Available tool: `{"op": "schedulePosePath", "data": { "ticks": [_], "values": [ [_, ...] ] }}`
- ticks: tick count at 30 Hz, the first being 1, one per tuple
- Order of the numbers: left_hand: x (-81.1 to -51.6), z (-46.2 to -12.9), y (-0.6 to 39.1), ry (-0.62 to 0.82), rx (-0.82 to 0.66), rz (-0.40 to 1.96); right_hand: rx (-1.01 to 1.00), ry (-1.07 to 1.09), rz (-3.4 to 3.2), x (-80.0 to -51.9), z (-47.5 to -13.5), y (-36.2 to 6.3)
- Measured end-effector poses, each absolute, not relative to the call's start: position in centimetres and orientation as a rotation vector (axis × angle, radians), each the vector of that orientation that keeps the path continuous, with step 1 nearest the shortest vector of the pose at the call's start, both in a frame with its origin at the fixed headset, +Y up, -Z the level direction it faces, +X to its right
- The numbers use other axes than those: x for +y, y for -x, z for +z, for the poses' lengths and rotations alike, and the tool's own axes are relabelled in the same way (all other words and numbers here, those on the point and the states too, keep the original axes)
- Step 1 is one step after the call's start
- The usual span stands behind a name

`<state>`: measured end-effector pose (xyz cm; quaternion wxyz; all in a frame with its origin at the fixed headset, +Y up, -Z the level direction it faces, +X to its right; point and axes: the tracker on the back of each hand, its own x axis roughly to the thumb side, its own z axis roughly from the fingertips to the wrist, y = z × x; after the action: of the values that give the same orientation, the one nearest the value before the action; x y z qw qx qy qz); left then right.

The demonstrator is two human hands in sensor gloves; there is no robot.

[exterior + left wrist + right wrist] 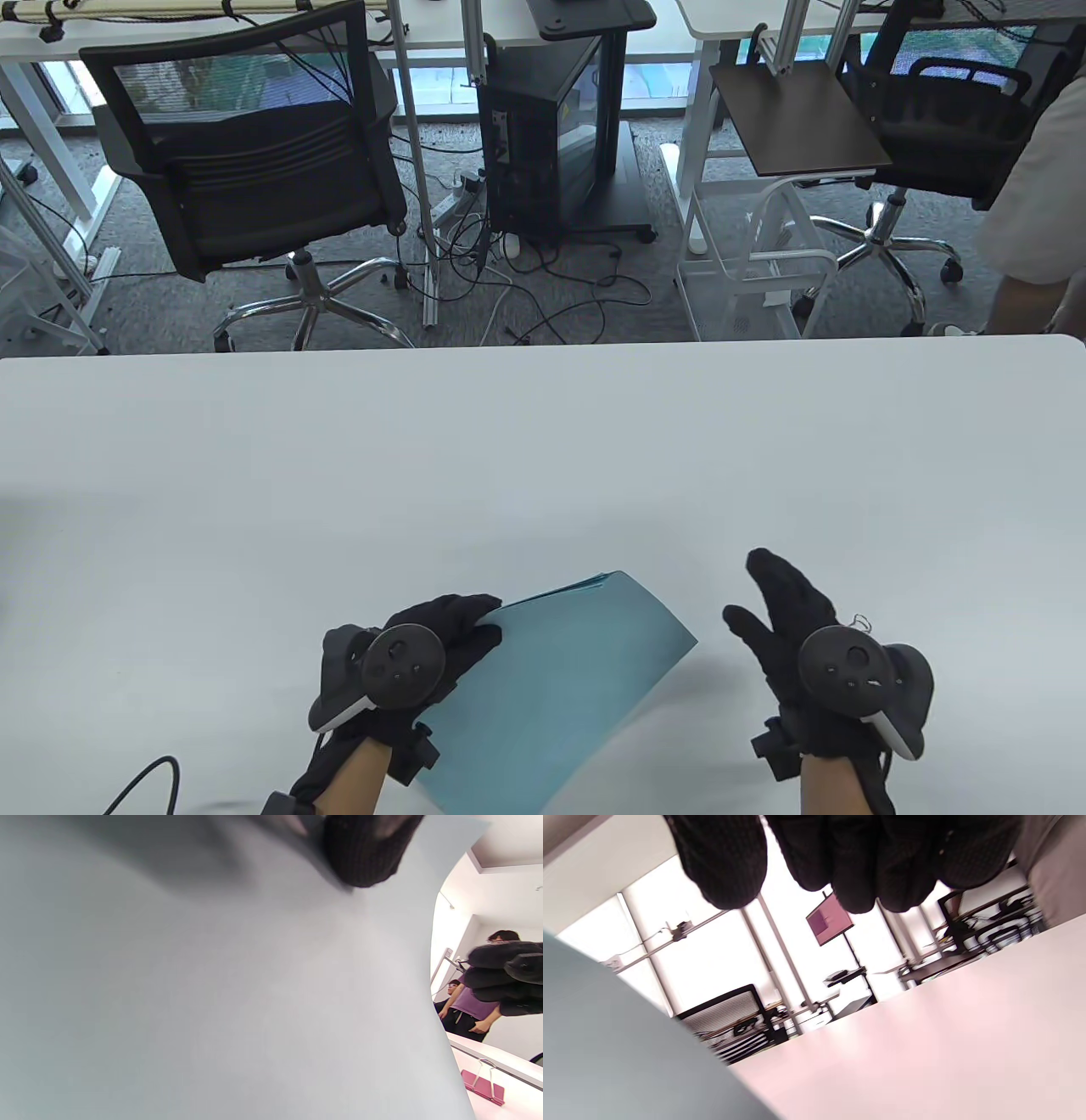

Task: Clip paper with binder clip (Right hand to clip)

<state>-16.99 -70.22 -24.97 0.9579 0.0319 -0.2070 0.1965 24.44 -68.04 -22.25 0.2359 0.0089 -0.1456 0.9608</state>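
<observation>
Right now the left hand [399, 662] is gripping the blue paper stack [551, 688] off the worktop [543, 458]; the right hand [806, 637] is hovering released, and should be reaching for the pink binder clip [483, 1086] lying beside it

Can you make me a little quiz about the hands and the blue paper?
1. True or false: the left hand holds the blue paper.
2. Where does the pink binder clip show? A) in the right hand B) lying on the table C) clipped on the paper
3. Fill in: the right hand is ____, with nothing in its grip.

Key: 1 true. 2 B; it lies on the white table, seen only in the left wrist view. 3 open.
</observation>
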Motion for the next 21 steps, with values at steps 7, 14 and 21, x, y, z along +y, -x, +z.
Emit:
{"op": "schedulePosePath", "data": {
  "ticks": [7, 14, 21],
  "values": [
    [-71.1, -25.4, 17.7, -0.049, -0.375, 0.374, -0.366, 0.455, 2.608, -70.4, -22.1, -29.6],
    [-71.8, -25.8, 17.8, -0.024, -0.364, 0.382, -0.151, 0.692, 2.685, -74.2, -23.5, -30.7],
    [-72.1, -25.9, 17.5, -0.007, -0.361, 0.389, -0.149, 0.823, 2.713, -75.8, -24.3, -31.0]
  ]
}}
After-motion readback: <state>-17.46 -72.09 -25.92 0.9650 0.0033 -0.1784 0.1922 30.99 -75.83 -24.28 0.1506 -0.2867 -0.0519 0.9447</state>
